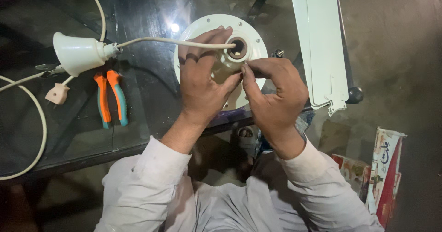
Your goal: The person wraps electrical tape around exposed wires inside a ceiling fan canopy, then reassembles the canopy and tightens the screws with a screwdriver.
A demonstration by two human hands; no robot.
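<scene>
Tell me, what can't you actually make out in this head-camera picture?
- Whatever the right hand pinches: too small, hidden by its fingertips.
- Part of the white round disc beneath the left hand: covered by both hands.
- Pliers jaws: hidden behind the white cone-shaped cover.
- White cord: cut off at the left edge.

Bystanders on and around our glass table

We see pliers point(110, 97) with orange and teal handles near the glass table's point(83, 140) left side, a small white plug point(57, 94) just beside them, white fan blades point(322, 48) overhanging its right edge, and a printed carton point(384, 172) on the floor beyond that edge.
</scene>
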